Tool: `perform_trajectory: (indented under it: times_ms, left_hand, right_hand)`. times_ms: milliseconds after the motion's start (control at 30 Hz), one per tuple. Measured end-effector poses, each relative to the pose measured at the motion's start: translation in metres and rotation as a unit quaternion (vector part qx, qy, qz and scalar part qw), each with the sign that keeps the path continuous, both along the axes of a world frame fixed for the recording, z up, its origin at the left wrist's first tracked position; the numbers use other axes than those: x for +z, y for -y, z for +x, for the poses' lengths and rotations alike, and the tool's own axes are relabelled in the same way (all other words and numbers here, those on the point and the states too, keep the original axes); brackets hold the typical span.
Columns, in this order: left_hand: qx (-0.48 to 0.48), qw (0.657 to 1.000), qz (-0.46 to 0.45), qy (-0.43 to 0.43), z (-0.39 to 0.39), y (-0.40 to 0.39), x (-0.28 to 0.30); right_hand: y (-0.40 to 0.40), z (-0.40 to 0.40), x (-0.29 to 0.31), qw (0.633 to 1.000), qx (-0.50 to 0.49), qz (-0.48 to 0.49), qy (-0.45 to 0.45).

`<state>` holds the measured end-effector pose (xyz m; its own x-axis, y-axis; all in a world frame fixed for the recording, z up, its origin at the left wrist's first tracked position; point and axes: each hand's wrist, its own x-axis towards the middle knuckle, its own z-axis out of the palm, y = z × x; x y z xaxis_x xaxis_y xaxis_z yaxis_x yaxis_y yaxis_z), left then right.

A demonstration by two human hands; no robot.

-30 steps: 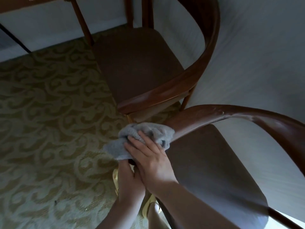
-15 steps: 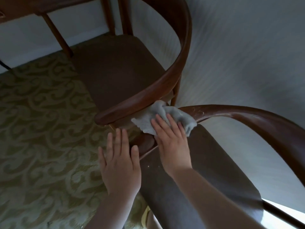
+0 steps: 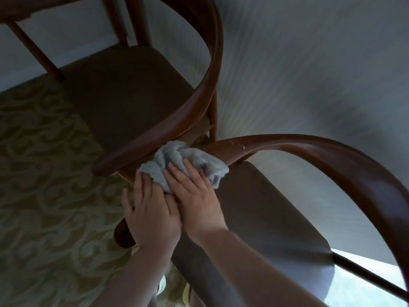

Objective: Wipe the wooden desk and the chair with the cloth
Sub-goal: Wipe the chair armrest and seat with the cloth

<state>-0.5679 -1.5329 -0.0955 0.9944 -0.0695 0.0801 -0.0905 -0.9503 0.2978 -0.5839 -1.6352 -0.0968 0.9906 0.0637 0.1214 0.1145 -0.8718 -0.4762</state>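
A crumpled grey cloth point(image 3: 177, 159) lies on the curved wooden armrest point(image 3: 287, 145) of the near chair, close to where the rail bends down. My right hand point(image 3: 197, 196) presses flat on the cloth with fingers spread. My left hand point(image 3: 150, 216) rests on the lower end of the same armrest, its fingertips touching the cloth's left edge; the rail's rounded tip point(image 3: 122, 237) shows below it. The near chair's brown seat point(image 3: 265, 229) lies under and to the right of my hands. The desk's wooden edge point(image 3: 20, 9) shows at top left.
A second wooden chair point(image 3: 132, 96) with a curved back stands just beyond, its armrest end almost touching the cloth. Patterned green carpet point(image 3: 44, 185) covers the floor on the left. A pale wall point(image 3: 309, 74) runs along the right.
My left hand moved up from hovering beside the armrest onto it, next to my right hand. The cloth and right hand stayed on the rail's bend as the view shifted slightly.
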Motion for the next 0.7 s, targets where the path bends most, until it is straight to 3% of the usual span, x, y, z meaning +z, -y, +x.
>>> perform_trajectory:
  times_ms: [67,133,200,233,300,367,400,433,500,533,633,700]
  left_hand:
    - [0.003,1.0,0.003,-0.013,0.001,0.001,0.001]
    - [-0.013,1.0,0.005,-0.024,0.003,0.004,0.002]
    - [-0.052,0.998,0.004,-0.017,0.006,0.012,0.001]
    - [-0.072,0.997,0.001,-0.007,0.008,0.016,0.0]
    - [-0.098,0.995,-0.003,0.0,0.015,0.02,-0.001]
    - [-0.118,0.993,0.023,-0.014,0.024,0.019,-0.001]
    - [-0.135,0.99,0.038,-0.019,0.027,0.02,0.0]
    - [-0.152,0.987,0.046,-0.022,0.031,0.022,0.001]
    - [-0.173,0.983,0.048,-0.025,0.037,0.031,0.0]
    - [-0.178,0.983,0.045,-0.026,0.04,0.038,0.0]
    - [-0.153,0.988,0.023,-0.026,0.046,0.057,0.0]
    - [-0.122,0.992,0.013,-0.031,0.048,0.061,0.0]
  right_hand:
    - [0.04,0.016,0.001,0.997,0.041,-0.061,0.006]
    - [0.065,0.018,-0.003,0.988,-0.15,-0.017,0.023]
    - [0.04,0.014,-0.003,0.937,-0.346,0.05,0.025]
    - [0.02,0.014,-0.003,0.937,-0.34,0.07,0.03]
    - [0.006,0.014,-0.006,0.981,-0.177,0.071,0.031]
    - [0.047,0.024,-0.004,0.999,-0.042,-0.005,0.027]
    - [0.074,0.026,-0.004,0.998,-0.046,-0.034,0.026]
    - [0.096,0.026,-0.005,0.992,-0.119,-0.036,0.037]
    - [0.109,0.018,-0.003,0.945,-0.318,0.005,0.068]
    - [0.096,0.015,-0.006,0.932,-0.355,0.006,0.075]
    - [0.055,0.016,-0.007,0.986,-0.158,-0.017,0.049]
    - [0.072,0.034,0.01,0.996,-0.06,-0.059,0.022]
